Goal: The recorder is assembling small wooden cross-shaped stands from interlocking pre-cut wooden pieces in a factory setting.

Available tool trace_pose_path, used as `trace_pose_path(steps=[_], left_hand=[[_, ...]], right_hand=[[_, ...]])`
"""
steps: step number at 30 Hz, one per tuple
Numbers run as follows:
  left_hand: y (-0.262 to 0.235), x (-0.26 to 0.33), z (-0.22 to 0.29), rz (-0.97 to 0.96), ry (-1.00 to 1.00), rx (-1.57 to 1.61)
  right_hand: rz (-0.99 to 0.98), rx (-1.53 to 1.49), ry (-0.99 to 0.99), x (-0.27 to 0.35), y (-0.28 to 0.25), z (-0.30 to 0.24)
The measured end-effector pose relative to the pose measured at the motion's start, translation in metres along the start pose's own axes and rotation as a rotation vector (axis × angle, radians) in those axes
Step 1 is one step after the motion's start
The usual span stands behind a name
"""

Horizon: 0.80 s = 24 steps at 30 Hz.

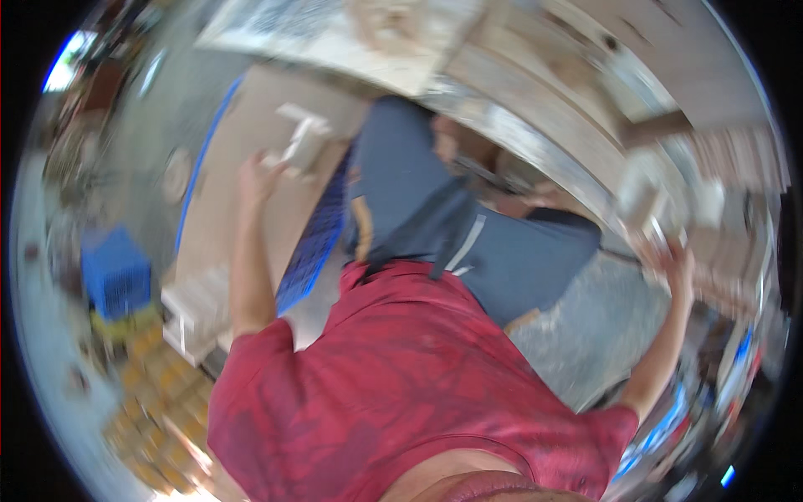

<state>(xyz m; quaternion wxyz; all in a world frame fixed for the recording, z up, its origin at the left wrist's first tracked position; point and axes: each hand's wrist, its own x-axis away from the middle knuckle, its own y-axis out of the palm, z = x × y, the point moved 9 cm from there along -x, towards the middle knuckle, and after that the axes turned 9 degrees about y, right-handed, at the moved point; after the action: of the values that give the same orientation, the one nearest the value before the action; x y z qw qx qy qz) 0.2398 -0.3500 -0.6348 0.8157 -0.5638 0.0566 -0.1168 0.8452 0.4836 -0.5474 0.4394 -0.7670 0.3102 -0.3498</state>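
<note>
On the left, my left hand [261, 177] has its fingers closed on the near end of a pale, T-shaped piece [308, 144], which looks like wood. The piece is over a brown board [238, 138] beside my leg. Out to the right, my right hand [667, 258] reaches to a group of pale pieces [646, 194]. Its fingertips are at their near edge, and blur hides whether they grip one.
A blue crate [314, 238] is under the brown board, with pale stacked pieces [201, 301] nearer me. Ahead stands a dusty worktable [519, 125]. Stacked boards [736, 226] are at far right. A blue basket [117, 269] and yellowish stacked pieces [163, 406] lie left.
</note>
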Motion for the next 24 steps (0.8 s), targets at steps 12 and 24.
trace_pose_path(steps=[12, 24], left_hand=[[0.032, -0.018, -0.038, 0.064, 0.209, -0.331], [-0.167, 0.097, 0.194, 0.411, 0.624, 0.605]], right_hand=[[0.517, 0.097, -0.253, 0.128, -0.008, -0.206], [-0.329, -0.772, -0.232, 0.107, 0.187, -0.402]])
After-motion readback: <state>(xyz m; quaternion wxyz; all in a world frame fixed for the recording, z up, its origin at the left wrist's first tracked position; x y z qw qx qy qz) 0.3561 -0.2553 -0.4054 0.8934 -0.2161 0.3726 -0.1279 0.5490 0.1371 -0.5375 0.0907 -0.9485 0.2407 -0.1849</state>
